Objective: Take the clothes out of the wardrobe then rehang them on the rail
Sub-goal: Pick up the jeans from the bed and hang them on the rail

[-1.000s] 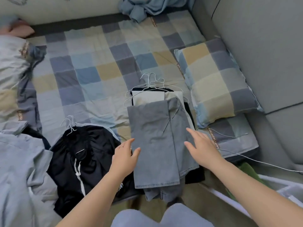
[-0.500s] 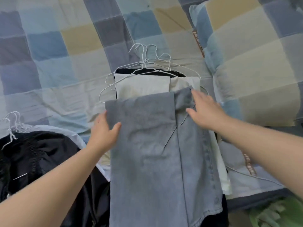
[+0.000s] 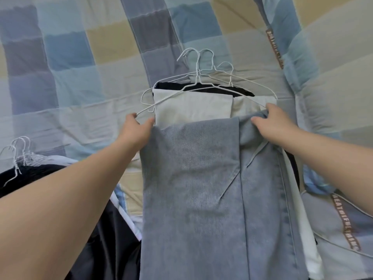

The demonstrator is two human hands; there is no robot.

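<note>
- Fingers: left hand [image 3: 137,131] pinches the wire hanger [image 3: 167,102] end; right hand [image 3: 271,123] grips the grey jeans [image 3: 191,178] at frame centre.
- Lift both ends level so the jeans stay draped.

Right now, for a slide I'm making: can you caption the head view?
Left hand pinches a wire hanger, right hand grips the grey trousers, over checked bedding.

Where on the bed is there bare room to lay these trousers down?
The checked quilt lies bare up and left, bordered by the hanger stack and the black clothes pile. Crowded: the pillow fills the right, and garments lie under the grey trousers.
</note>
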